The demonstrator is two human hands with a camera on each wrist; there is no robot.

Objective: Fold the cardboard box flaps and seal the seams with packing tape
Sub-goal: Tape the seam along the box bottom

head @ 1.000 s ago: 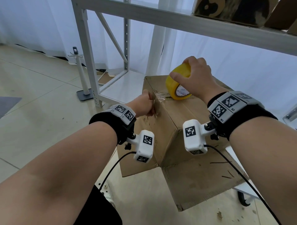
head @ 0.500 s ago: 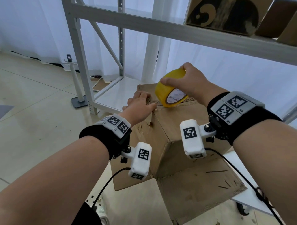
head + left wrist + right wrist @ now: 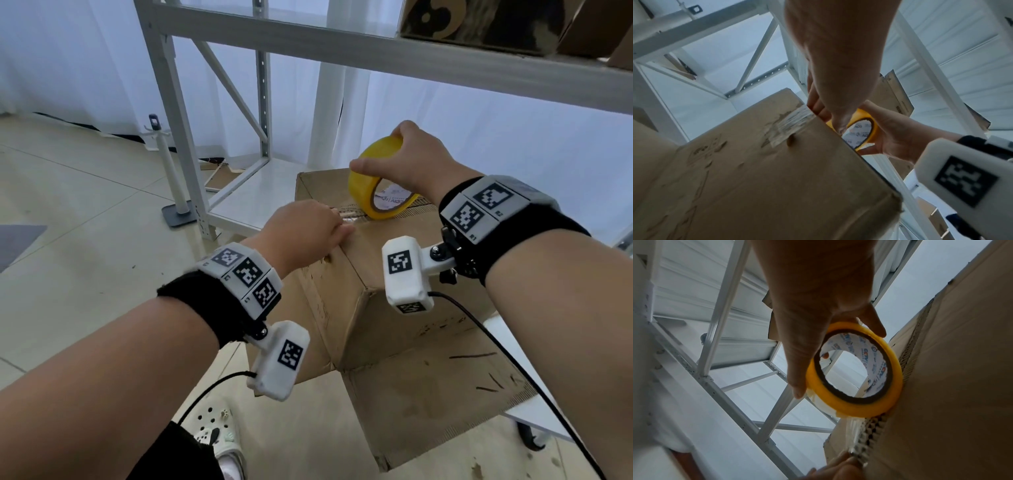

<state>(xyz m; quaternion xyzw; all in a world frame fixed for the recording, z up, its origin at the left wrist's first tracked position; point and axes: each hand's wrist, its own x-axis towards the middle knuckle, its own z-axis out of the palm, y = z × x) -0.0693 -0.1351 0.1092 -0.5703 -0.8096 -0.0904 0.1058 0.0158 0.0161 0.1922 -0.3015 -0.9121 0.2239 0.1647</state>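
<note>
White table (image 3: pixel 534 416) carries the cardboard box (image 3: pixel 394 308) — one flap overhangs its edge.

The head view is bright and sharp, with soft daylight coming through the white curtains (image 3: pixel 513 144) at the top. Straight lines bend near the edges. Both wrist views look dimmer and bluish, and the hands close to the camera are dark and blurry.

Left hand (image 3: pixel 301 233) fingertips hidden behind its own knuckles at the cardboard box (image 3: pixel 394 308) top edge. Tape roll (image 3: pixel 380 185) partly covered by right hand (image 3: pixel 411 161). Print inside roll core too small to read. Box's lower flap cut by the bottom edge. Shoe (image 3: pixel 219 428) partly hidden behind left forearm.
</note>
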